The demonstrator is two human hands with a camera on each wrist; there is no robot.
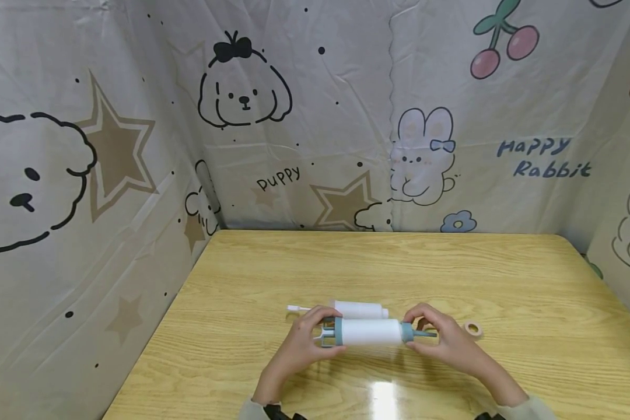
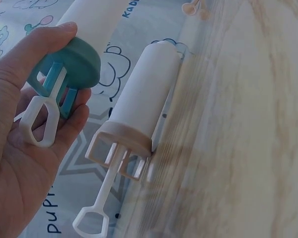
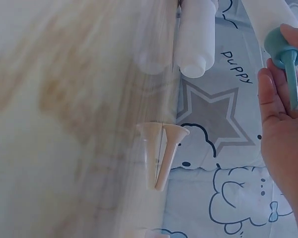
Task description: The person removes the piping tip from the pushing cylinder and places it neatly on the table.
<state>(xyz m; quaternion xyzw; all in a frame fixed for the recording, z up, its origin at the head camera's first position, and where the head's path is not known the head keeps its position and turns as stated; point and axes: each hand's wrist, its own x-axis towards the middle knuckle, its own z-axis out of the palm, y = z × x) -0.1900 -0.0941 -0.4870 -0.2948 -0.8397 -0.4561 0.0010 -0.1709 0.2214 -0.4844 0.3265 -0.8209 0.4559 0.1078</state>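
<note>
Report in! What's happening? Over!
Left fingers grip teal-ended tube by handle end. Right fingers hold nozzle end. Beige-collared tube lies beyond. Nothing seems in the way.

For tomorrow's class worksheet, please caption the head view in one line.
Two hands hold a white tube with teal ends over a wood-grain table, a second white tube lying just beyond.

The head view looks forward and down on the table [image 1: 467, 274] from farther off. Both wrist views, close in, share the teal-and-white tube [image 1: 371, 332] — left from its handle end [image 2: 52, 121], upper left; right from its nozzle [image 3: 291, 77], upper right.
</note>
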